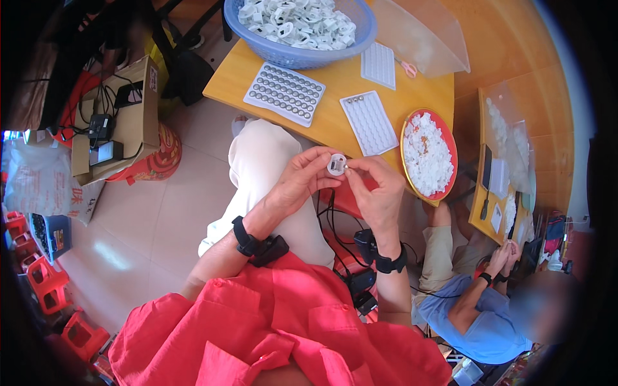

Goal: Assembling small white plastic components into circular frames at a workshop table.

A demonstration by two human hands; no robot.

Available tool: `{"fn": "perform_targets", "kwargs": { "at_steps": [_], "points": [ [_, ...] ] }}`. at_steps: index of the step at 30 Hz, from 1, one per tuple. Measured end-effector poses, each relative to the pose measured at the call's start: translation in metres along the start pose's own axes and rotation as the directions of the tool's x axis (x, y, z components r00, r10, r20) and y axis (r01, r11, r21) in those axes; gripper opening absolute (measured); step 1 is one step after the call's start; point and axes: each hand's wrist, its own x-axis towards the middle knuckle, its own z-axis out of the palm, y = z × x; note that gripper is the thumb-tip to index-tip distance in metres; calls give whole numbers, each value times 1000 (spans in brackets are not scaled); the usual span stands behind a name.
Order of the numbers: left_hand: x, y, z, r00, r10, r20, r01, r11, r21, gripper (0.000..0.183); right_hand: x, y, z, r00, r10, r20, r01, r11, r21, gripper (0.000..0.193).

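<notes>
A small white round plastic part (pixel 336 165) is pinched in the fingers of the left hand (pixel 299 179), held above the lap near the wooden table (pixel 335 83). It is touched from the right by the right hand (pixel 380 186), whose fingertips are closed on a tiny metal piece at its rim.

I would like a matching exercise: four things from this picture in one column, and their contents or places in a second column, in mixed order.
1. blue basket
2. red plate
3. white round part
4. cardboard box

a. held between both hands
b. on the floor, with cables and devices on it
c. full of white ring-shaped parts, at the table's far edge
d. heaped with small white pieces, at the table's near right edge

Pairs: 1-c, 2-d, 3-a, 4-b
</notes>
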Motion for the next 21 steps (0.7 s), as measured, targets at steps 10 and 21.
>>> {"fn": "perform_targets", "kwargs": {
  "at_steps": [10,21],
  "points": [
    [-3,-2,7,1000,12,-22,-9,990,144,24,-10,12,10,980,-150,-127,136,984,-113,12],
    [-4,-5,6,998,55,-38,-44,967,251,24,-19,15,16,951,-300,-74,260,906,-335,13]
  ]
}}
